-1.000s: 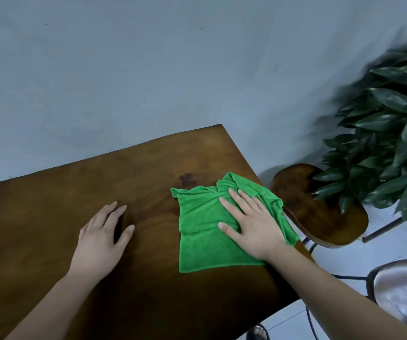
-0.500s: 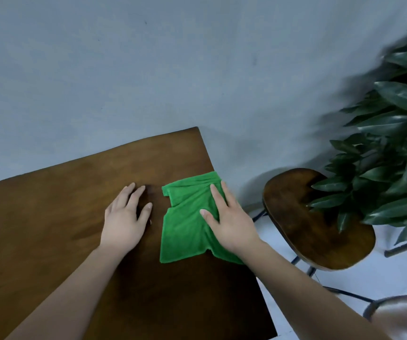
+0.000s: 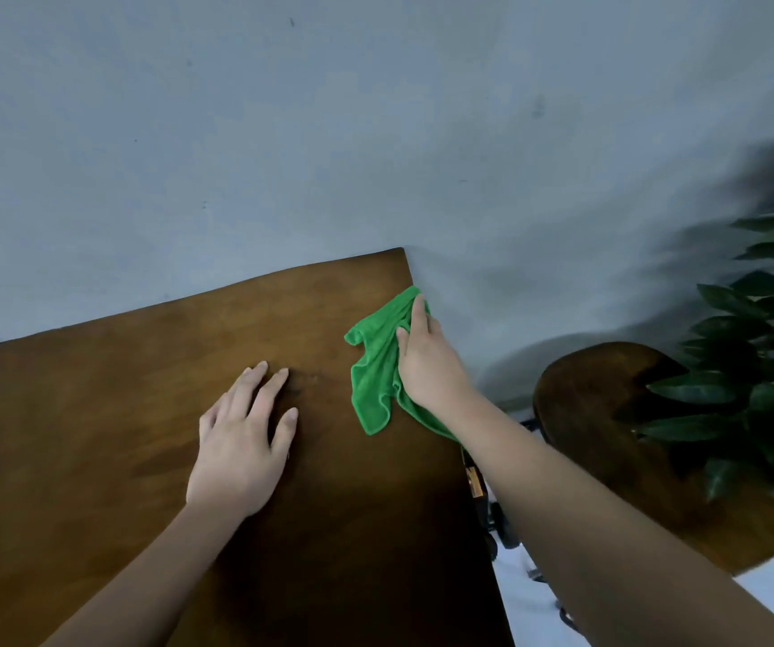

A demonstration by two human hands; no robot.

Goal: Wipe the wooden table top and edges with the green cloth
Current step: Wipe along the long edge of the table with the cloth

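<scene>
The dark wooden table [image 3: 95,413] fills the lower left, its far edge against a grey wall. The green cloth [image 3: 375,371] lies bunched at the table's right edge, near the far right corner, and part of it hangs over that edge. My right hand [image 3: 427,361] grips the cloth at the edge, fingers wrapped over it. My left hand [image 3: 245,441] rests flat on the table top to the left of the cloth, fingers spread and holding nothing.
A round dark wooden stool [image 3: 632,436] stands right of the table on the white floor. A leafy green plant [image 3: 767,366] overhangs the stool at the far right. The grey wall [image 3: 375,133] runs along the table's far edge.
My right hand has pushed the cloth to the table's right edge and closed on it; the cloth is more bunched. My left hand stays flat on the table.
</scene>
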